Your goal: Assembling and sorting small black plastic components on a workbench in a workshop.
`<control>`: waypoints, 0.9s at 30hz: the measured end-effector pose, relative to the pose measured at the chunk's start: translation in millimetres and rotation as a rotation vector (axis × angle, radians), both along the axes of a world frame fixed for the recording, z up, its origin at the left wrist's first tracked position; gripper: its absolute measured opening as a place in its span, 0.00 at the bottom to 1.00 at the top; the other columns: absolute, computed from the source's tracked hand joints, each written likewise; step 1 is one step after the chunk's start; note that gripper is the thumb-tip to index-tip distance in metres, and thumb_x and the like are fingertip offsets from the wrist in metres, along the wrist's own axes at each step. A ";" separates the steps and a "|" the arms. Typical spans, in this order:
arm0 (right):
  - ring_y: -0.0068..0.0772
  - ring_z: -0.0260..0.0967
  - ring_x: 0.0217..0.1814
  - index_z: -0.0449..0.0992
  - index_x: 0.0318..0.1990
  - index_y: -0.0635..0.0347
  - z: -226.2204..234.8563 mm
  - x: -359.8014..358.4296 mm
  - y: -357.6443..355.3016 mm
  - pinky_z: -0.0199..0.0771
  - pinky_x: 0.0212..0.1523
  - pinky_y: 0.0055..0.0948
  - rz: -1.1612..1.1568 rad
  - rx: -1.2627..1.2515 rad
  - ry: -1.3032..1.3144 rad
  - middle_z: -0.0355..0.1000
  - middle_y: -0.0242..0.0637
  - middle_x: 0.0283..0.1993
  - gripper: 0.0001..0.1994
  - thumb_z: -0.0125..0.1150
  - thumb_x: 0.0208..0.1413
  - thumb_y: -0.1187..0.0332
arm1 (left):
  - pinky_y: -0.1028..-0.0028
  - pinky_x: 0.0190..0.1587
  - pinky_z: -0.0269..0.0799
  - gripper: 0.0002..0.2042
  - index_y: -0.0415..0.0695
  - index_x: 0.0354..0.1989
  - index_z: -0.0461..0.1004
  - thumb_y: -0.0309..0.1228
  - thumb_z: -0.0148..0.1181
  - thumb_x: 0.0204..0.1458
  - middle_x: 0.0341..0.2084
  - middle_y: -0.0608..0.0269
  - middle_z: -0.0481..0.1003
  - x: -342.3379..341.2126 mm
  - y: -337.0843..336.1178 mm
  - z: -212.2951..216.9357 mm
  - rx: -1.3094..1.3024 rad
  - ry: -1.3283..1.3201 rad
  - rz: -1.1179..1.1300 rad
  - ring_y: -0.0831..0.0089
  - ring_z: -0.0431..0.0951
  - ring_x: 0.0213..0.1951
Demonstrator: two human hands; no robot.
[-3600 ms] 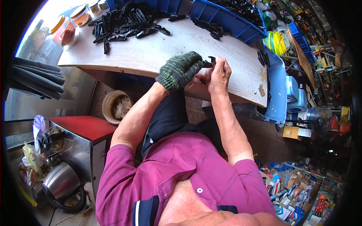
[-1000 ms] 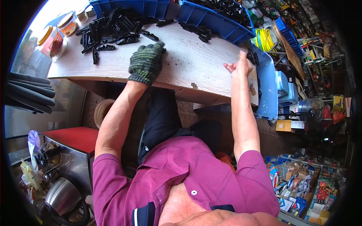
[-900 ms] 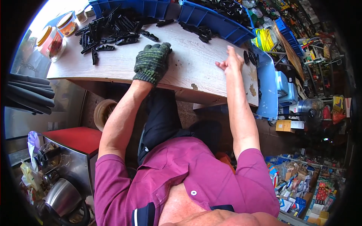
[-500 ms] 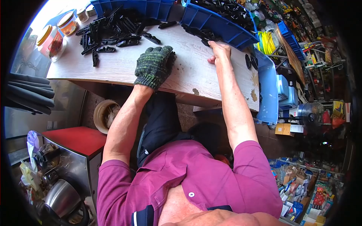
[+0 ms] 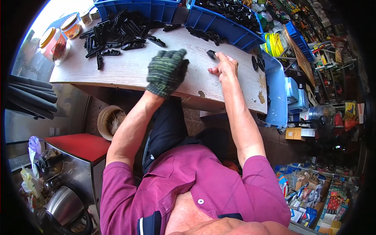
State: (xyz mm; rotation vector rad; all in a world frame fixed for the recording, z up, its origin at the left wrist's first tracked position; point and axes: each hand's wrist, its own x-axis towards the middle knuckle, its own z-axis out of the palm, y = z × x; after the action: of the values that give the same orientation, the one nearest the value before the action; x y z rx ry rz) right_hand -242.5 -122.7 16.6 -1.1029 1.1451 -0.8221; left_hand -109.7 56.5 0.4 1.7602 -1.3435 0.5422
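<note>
My left hand (image 5: 166, 70), in a green and black knitted glove, is over the table's near half with fingers curled. Something dark shows at its right side, but I cannot make out what it holds. My bare right hand (image 5: 226, 67) grips a small black plastic part (image 5: 212, 54) at its fingertips, just above or on the table. Behind it lie several like black parts (image 5: 203, 34) along a blue crate. A large heap of black plastic parts (image 5: 121, 31) covers the table's far left, with a single part (image 5: 156, 41) at its edge.
Blue crates (image 5: 225, 25) line the back, one full of black parts. Lidded jars (image 5: 55, 45) stand at the far left. Two black parts (image 5: 258, 62) lie near the table's (image 5: 129, 74) right end, beside a light blue bin (image 5: 277, 94). A bucket (image 5: 110, 121) sits below.
My right hand has drawn back from the row by the crate, bringing a black part nearer. My gloved left hand has shifted slightly right.
</note>
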 end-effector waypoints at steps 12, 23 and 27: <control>0.11 0.50 0.13 0.75 0.26 0.52 -31.0 -14.3 19.6 0.45 0.16 0.19 0.209 -0.317 0.039 0.62 0.18 0.16 0.09 0.64 0.56 0.65 | 0.55 0.44 0.73 0.11 0.51 0.42 0.77 0.37 0.63 0.50 0.36 0.54 0.80 -40.1 -59.0 0.4 0.347 0.189 -0.162 0.51 0.78 0.41; 0.19 0.53 0.11 0.76 0.31 0.56 5.3 -15.7 44.1 0.55 0.14 0.24 0.438 -0.108 -0.058 0.59 0.24 0.13 0.17 0.61 0.62 0.51 | 0.60 0.47 0.73 0.09 0.45 0.42 0.81 0.27 0.62 0.53 0.37 0.55 0.81 -34.4 -38.1 -5.4 -0.143 0.384 -0.295 0.54 0.79 0.42; 0.18 0.55 0.11 0.76 0.31 0.54 -2.5 -15.7 53.6 0.55 0.14 0.21 0.342 -0.112 -0.081 0.61 0.24 0.13 0.16 0.60 0.60 0.52 | 0.60 0.49 0.72 0.13 0.44 0.45 0.79 0.29 0.63 0.51 0.37 0.54 0.80 -41.1 -25.0 -2.5 -0.149 0.428 -0.296 0.54 0.79 0.42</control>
State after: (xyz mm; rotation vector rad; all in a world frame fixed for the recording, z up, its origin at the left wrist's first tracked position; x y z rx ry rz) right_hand -258.2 -69.1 14.1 -1.3030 0.8196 -0.6605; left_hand -150.8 31.5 -2.1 1.4213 -1.1929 0.0894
